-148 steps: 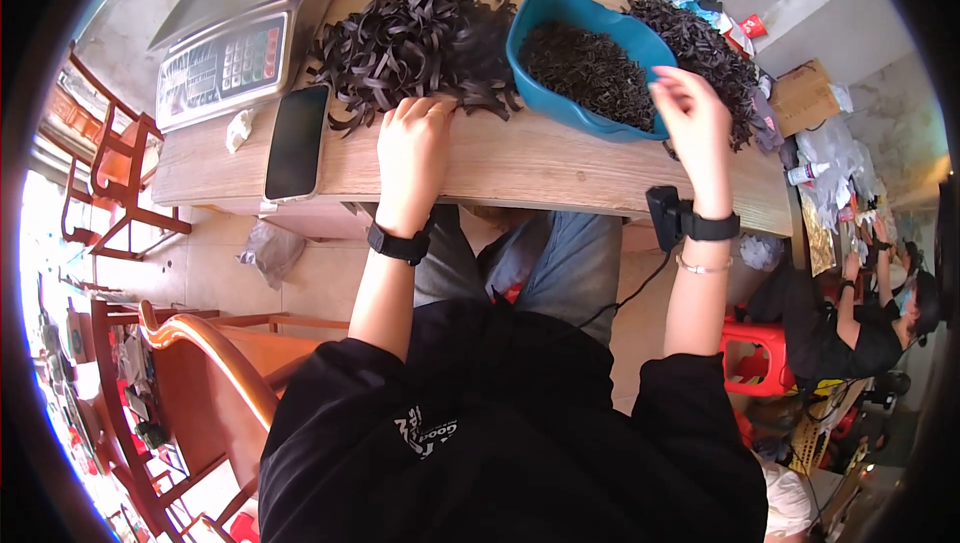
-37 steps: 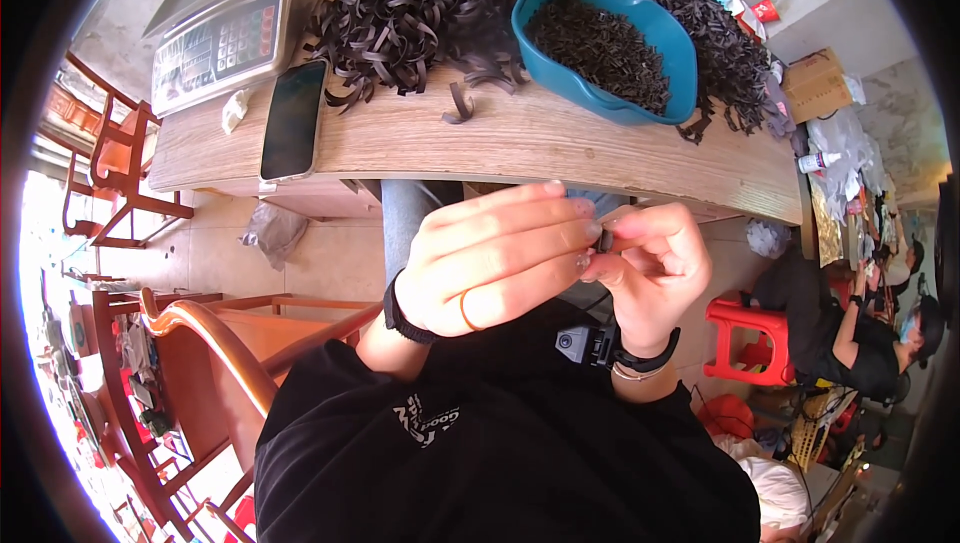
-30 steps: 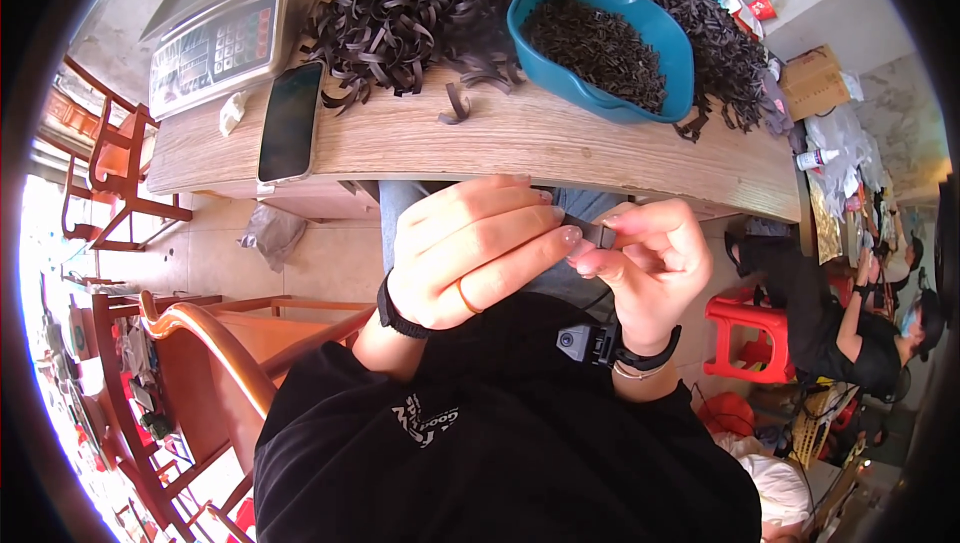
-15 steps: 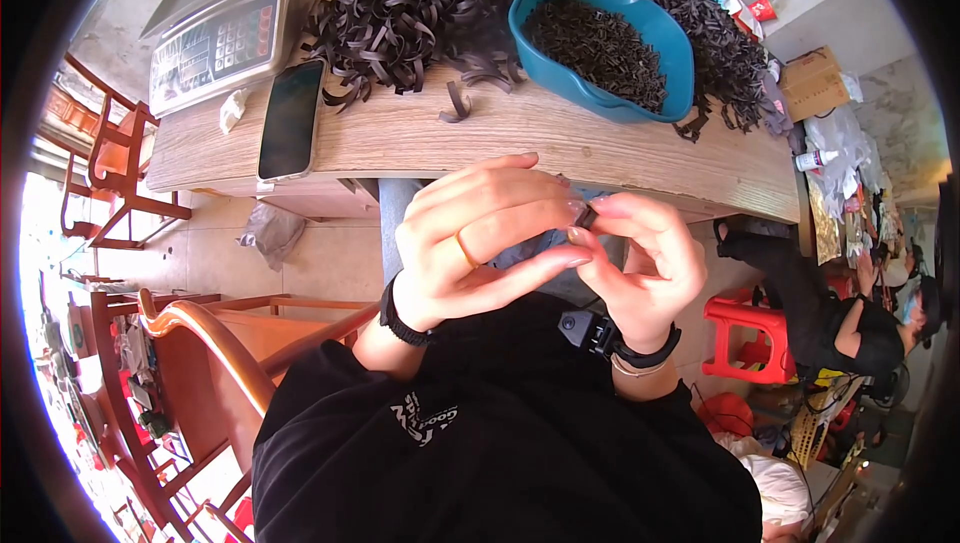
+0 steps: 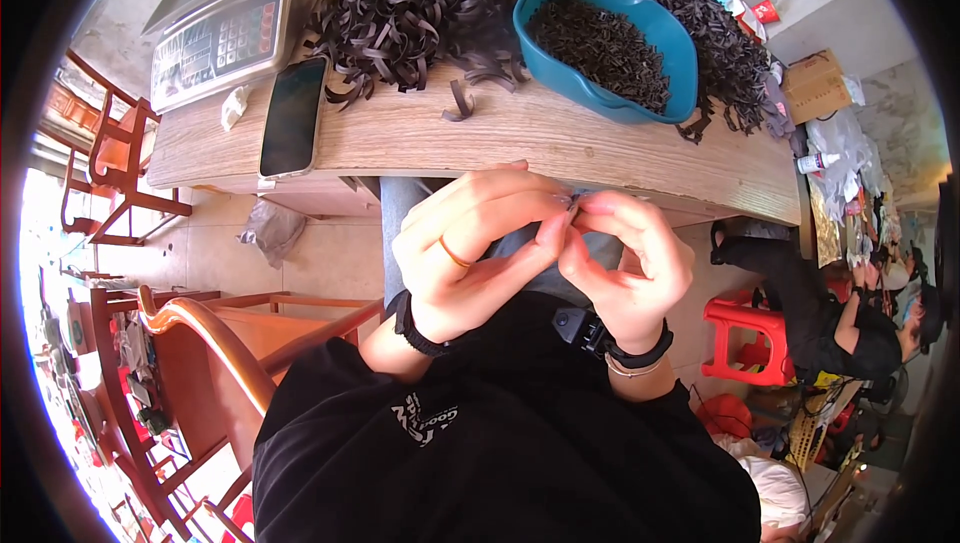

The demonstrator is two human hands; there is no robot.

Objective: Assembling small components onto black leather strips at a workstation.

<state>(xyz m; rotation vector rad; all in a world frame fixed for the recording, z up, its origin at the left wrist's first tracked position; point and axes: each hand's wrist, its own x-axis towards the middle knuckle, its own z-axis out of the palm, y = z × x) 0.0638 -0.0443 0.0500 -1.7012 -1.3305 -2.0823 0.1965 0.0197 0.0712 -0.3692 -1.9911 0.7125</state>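
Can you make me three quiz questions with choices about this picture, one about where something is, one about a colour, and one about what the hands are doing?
1. Where is the phone?
A. On the table beside the scale
B. In the bowl
C. On the red stool

2. What colour is the bowl?
A. Yellow
B. Teal blue
C. White

3. What are the left hand and right hand doing?
A. Resting flat on the table
B. Lifting the bowl
C. Pinching a small dark piece together in front of the body

Answers:
1. A, since the phone lies on the wooden table right next to the scale.
2. B, since the bowl holding dark bits has teal blue walls.
3. C, since the fingertips of both hands meet on the piece, off the table.
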